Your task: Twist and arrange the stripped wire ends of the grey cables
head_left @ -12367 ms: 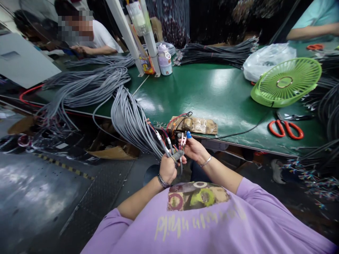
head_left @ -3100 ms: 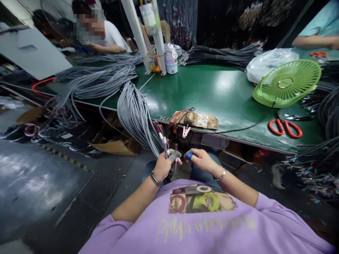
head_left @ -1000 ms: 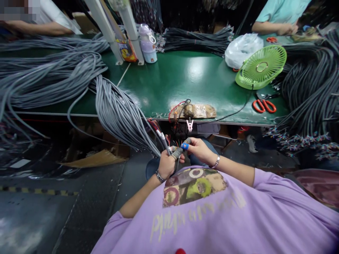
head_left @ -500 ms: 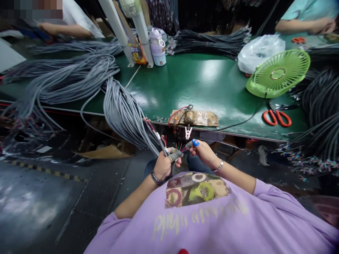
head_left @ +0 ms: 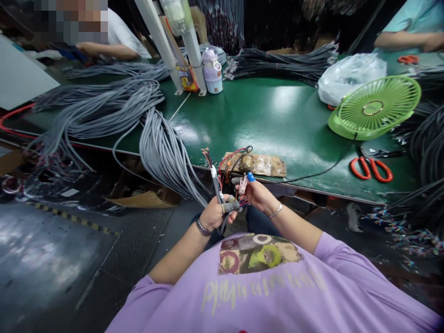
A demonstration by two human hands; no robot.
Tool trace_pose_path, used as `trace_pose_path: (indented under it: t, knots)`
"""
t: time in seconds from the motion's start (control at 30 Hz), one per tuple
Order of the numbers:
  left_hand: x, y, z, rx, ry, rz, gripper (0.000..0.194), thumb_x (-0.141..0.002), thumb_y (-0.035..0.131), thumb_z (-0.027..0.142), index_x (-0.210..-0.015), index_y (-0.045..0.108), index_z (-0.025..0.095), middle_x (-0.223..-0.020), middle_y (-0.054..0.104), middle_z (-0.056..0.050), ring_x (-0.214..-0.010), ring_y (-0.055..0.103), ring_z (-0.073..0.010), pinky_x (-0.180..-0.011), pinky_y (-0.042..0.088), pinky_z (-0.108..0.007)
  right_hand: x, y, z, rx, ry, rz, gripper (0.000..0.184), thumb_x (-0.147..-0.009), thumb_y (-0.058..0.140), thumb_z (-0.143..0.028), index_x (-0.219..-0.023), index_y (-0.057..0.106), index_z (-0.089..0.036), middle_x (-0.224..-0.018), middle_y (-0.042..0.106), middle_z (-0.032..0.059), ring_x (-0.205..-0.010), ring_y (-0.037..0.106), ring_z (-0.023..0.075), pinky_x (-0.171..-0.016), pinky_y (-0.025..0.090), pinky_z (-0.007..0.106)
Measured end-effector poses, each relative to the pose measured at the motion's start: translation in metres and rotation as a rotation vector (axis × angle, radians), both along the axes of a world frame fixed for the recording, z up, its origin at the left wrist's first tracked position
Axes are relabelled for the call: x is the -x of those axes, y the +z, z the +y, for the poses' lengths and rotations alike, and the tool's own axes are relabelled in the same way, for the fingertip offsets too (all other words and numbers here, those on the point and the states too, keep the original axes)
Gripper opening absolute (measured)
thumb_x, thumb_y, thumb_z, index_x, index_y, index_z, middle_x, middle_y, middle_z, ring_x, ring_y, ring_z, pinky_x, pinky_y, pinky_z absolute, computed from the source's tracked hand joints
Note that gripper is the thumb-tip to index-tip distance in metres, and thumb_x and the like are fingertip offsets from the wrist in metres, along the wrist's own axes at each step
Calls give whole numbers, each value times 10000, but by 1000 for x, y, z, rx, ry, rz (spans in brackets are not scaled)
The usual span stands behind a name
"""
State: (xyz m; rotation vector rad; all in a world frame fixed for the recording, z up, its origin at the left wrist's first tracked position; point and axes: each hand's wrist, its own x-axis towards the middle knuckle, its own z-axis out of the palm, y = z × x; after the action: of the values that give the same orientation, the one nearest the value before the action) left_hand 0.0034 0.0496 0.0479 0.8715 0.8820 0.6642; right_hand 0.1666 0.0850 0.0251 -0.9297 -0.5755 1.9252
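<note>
My left hand (head_left: pixel 215 213) is closed around grey cables (head_left: pixel 217 190), whose stripped ends show thin coloured wires. White sleeves or tape wrap some cable ends, and the fingers wear grey covers. My right hand (head_left: pixel 258 196), with a blue cover on one fingertip, pinches a pink clip (head_left: pixel 243 185) at the front edge of the table. Just behind the clip lies a taped cardboard piece (head_left: pixel 267 165) with red and black wires on it. Coloured wires from the left hand's cables reach close below the right fingers.
A thick grey cable bundle (head_left: pixel 163 152) hangs over the table edge at left. Red-handled scissors (head_left: pixel 371 169), a green fan (head_left: pixel 376 108) and a plastic bag (head_left: pixel 350 76) are at right. A bottle (head_left: pixel 212 71) stands by the post. Two people sit across the green table (head_left: pixel 270 120).
My right hand has moved forward and left, from near the wire ends onto the pink clip. My left hand still holds the cables. The whole view has shifted slightly.
</note>
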Motion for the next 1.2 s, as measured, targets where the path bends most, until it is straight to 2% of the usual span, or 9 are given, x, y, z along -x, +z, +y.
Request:
trace_pose_path:
  t: [0.2,0.43,0.63,0.77,0.9,1.07,1.2]
  knots:
    - [-4,2,2,14,-20,15,328,-610,770,417,-627,629,121,-444,581,-19,-316,461,-74,-318,344,-168,5,8,-3,82,-96,14,461,-773,561,-621,-777,612,-163,-702,629,40,-551,542,105,-514,468,222]
    - [-9,-2,3,28,-73,47,297,-636,754,392,-644,645,116,-450,582,-22,-327,479,-76,-318,341,-157,11,11,-2,65,-148,-2,460,-749,595,-615,-753,615,-156,-669,623,41,-506,510,101,-477,433,226]
    - [-10,-3,1,24,-39,45,284,-634,756,372,-612,618,125,-450,582,-18,-322,480,-80,-322,355,-167,8,10,-7,87,-100,31,510,-774,522,-659,-840,624,-163,-711,627,36,-551,536,106,-525,465,233]
    - [-9,1,-5,-6,-26,58,285,-643,751,373,-615,616,123,-456,586,-16,-329,482,-79,-334,369,-173,2,14,-12,112,-12,10,560,-804,420,-694,-808,599,-163,-698,616,45,-533,523,113,-494,455,235]
    - [-11,7,-15,-32,51,81,306,-647,748,393,-612,606,124,-460,582,-12,-340,484,-78,-343,371,-177,-2,16,-14,94,38,21,550,-815,420,-680,-798,605,-163,-711,621,46,-529,525,106,-499,458,235]
    - [-15,11,-24,-47,157,94,303,-653,743,400,-653,616,124,-476,582,-1,-344,480,-74,-345,363,-177,0,12,-14,11,-10,38,381,-764,637,-525,-799,643,-146,-621,580,6,-502,492,83,-483,448,200]
    - [-20,11,-24,-43,195,128,324,-658,733,418,-644,611,119,-466,574,-1,-338,477,-70,-337,341,-166,3,11,-14,25,-54,85,404,-767,630,-537,-829,662,-139,-662,617,17,-497,493,79,-453,435,196]
